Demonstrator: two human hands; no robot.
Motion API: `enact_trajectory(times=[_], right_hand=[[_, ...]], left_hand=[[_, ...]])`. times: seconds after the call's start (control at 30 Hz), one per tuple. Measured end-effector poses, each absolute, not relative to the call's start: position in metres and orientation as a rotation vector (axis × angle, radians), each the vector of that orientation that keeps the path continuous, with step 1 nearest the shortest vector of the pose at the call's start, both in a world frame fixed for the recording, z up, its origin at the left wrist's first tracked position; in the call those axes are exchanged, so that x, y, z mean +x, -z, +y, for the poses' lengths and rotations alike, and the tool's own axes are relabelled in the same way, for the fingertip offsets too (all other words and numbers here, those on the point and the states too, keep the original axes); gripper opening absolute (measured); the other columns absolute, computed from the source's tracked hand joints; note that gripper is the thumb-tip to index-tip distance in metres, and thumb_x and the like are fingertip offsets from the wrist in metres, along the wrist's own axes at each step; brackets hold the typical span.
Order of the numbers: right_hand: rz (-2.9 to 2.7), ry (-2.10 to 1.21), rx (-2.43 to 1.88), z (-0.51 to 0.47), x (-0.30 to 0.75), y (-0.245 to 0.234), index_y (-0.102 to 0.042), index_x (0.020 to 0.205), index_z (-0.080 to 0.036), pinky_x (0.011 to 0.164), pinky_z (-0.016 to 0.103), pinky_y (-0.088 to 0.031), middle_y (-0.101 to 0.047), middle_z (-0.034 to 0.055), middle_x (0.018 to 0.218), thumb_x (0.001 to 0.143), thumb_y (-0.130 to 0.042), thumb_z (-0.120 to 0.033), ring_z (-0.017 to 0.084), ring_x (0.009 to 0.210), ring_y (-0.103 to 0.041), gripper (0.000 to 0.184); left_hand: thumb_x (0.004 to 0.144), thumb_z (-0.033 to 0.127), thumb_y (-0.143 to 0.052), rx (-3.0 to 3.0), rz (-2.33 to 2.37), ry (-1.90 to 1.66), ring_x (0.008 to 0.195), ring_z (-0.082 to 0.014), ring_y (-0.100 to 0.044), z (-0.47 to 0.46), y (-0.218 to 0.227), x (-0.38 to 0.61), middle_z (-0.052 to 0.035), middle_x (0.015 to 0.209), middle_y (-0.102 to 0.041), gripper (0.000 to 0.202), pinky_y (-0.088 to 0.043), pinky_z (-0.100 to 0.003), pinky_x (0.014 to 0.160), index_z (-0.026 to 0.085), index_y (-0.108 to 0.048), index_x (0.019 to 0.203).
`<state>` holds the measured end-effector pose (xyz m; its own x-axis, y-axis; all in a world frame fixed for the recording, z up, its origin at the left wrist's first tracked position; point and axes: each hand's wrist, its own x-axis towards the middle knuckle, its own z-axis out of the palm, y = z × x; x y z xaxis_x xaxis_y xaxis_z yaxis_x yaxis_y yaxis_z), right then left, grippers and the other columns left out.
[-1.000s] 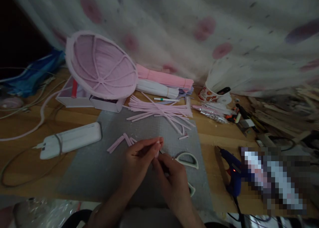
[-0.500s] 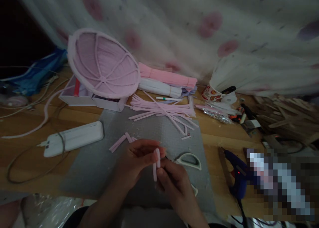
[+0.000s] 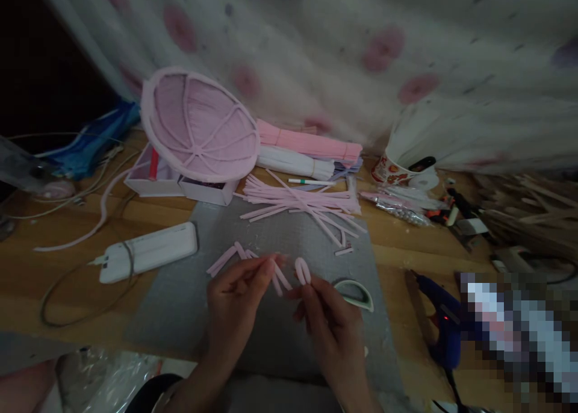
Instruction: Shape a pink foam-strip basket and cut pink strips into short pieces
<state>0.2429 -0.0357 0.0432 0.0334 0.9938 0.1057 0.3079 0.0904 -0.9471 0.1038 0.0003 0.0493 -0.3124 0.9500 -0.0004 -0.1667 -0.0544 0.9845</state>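
My right hand [image 3: 332, 322] pinches a pale pink pipe cleaner [image 3: 302, 271] folded into a small loop, its bend pointing up. Just left of it and apart, my left hand [image 3: 239, 298] has thumb and forefinger pressed together; whatever they hold, if anything, is hidden. Short bent pink pipe cleaner pieces [image 3: 223, 260] lie on the grey mat [image 3: 171, 304] behind my left fingers, partly covered by them. Beside my right hand rests a pair of scissors with pale handles [image 3: 369, 301], mostly hidden. Farther back is a loose pile of long pink pipe cleaners [image 3: 298, 199].
A pink domed piece with ribs [image 3: 203, 124] leans on small boxes [image 3: 203, 191] at the back left. A white power bank [image 3: 151, 253] with a cable lies left. At right are a blue glue gun [image 3: 445, 322] with a red light and a paper cup [image 3: 392, 171].
My hands have come apart, the right one keeping the folded pipe cleaner. The view has shifted slightly, so the table's things appear farther right.
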Motion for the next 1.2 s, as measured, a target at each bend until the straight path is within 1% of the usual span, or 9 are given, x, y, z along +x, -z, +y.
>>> enact_trajectory(times=[0.1,0.23,0.4,0.47,0.63,0.77,0.9,1.0,1.2], right_hand=[[-1.564,-0.824,-1.375,-0.036,0.241,-0.042,-0.070,0.111,-0.022,0.049,0.018,-0.043,-0.065,-0.0025,0.065,0.101,-0.048,-0.025,0.010,0.052,-0.059,0.024],[-1.675,-0.741,-1.333,-0.034,0.240,-0.042,-0.072,0.109,-0.023,0.054,0.021,-0.047,-0.069,-0.0009,0.068,0.099,-0.047,-0.020,0.013,0.058,-0.064,0.028],[-1.727,-0.682,-1.258,-0.033,0.248,-0.040,-0.067,0.122,-0.024,0.068,0.024,-0.055,-0.076,0.0048,0.096,0.093,-0.046,-0.008,0.016,0.079,-0.071,0.040],[-1.737,-0.678,-1.252,-0.033,0.251,-0.039,-0.066,0.125,-0.024,0.071,0.024,-0.056,-0.076,0.0053,0.101,0.092,-0.047,-0.007,0.017,0.083,-0.072,0.042],[-1.743,-0.724,-1.292,-0.036,0.250,-0.044,-0.069,0.117,-0.021,0.062,0.024,-0.054,-0.075,0.0042,0.085,0.095,-0.047,-0.012,0.017,0.074,-0.071,0.032],[-1.783,-0.671,-1.307,-0.037,0.249,-0.047,-0.070,0.114,-0.020,0.060,0.024,-0.052,-0.075,0.0054,0.084,0.096,-0.046,-0.013,0.017,0.070,-0.070,0.030],[-1.788,-0.675,-1.343,-0.038,0.247,-0.049,-0.072,0.108,-0.020,0.056,0.024,-0.048,-0.074,0.0044,0.077,0.097,-0.047,-0.015,0.015,0.061,-0.066,0.028],[-1.779,-0.699,-1.351,-0.039,0.246,-0.051,-0.072,0.107,-0.020,0.056,0.024,-0.046,-0.074,0.0037,0.077,0.097,-0.047,-0.017,0.015,0.062,-0.066,0.027],[-1.799,-0.755,-1.379,-0.044,0.248,-0.057,-0.068,0.080,-0.019,0.052,0.025,-0.040,-0.066,0.0009,0.064,0.099,-0.045,-0.023,0.013,0.054,-0.059,0.030]], left_hand=[[0.078,0.025,-0.076,0.942,1.267,-1.581,0.069,-0.0122,-0.070,0.002,-0.043,0.105,0.0009,0.079,-0.078,0.004,-0.055,-0.017,0.058,0.025,-0.080,0.079],[0.081,0.029,-0.076,0.867,1.199,-1.445,0.064,-0.0116,-0.067,-0.002,-0.042,0.108,0.0012,0.073,-0.075,0.006,-0.054,-0.017,0.058,0.024,-0.079,0.080],[0.073,0.042,-0.083,0.657,0.980,-1.261,0.048,-0.0093,-0.061,-0.003,-0.050,0.107,-0.0012,0.071,-0.078,0.022,-0.049,-0.017,0.044,0.022,-0.077,0.077],[0.068,0.042,-0.087,0.595,0.924,-1.259,0.050,-0.0107,-0.065,-0.001,-0.052,0.105,-0.0013,0.070,-0.078,0.024,-0.052,-0.017,0.046,0.021,-0.076,0.074],[0.067,0.032,-0.089,0.730,0.880,-1.210,0.064,-0.0122,-0.073,0.001,-0.050,0.096,-0.0026,0.079,-0.081,0.017,-0.057,-0.016,0.056,0.021,-0.078,0.074],[0.064,0.028,-0.091,0.804,0.898,-1.160,0.068,-0.0132,-0.074,0.002,-0.052,0.091,-0.0023,0.077,-0.081,0.016,-0.058,-0.015,0.060,0.023,-0.078,0.072],[0.066,0.020,-0.088,0.947,0.963,-1.159,0.072,-0.0147,-0.075,0.000,-0.058,0.090,-0.0012,0.079,-0.081,0.014,-0.059,-0.017,0.065,0.028,-0.082,0.077],[0.068,0.019,-0.086,1.066,1.003,-1.150,0.069,-0.0166,-0.075,-0.001,-0.064,0.090,-0.0011,0.079,-0.081,0.016,-0.059,-0.020,0.063,0.031,-0.083,0.079],[0.071,0.018,-0.084,1.213,1.036,-1.160,0.070,-0.0174,-0.076,-0.004,-0.068,0.087,-0.0002,0.081,-0.081,0.019,-0.060,-0.021,0.063,0.033,-0.083,0.082]])
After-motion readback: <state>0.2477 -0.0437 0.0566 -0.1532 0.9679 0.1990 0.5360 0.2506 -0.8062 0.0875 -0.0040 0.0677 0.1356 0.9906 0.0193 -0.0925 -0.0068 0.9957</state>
